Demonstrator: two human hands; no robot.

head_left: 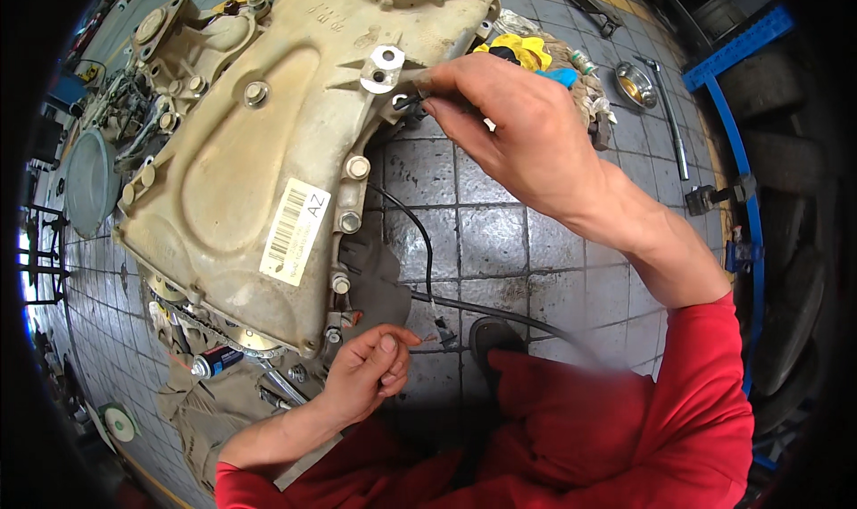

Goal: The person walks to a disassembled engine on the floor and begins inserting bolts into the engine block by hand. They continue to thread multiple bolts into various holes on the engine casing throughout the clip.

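Observation:
A large tan metal engine cover (201, 107), with a label and bolts along its edge, fills the left and middle. My right hand (536, 125) reaches to its upper right edge, thumb and fingertips pinched on a small dark piece (409, 104) beside a bolt boss (382, 69). What kind of piece it is cannot be made out. My left hand (370, 371) hangs below the cover's lower right corner, thumb against curled fingers and index finger stretched out. Anything inside its fingers is hidden. Several bolts (357, 167) line the edge between the hands.
A black cable (428, 250) and a thicker hose (500, 311) run over the tiled floor (500, 214). A spray can (217, 361) lies at the lower left. A metal bowl (635, 87), a long-handled ratchet (674, 125) and yellow cloth (525, 52) are at the upper right, near a blue frame (728, 125).

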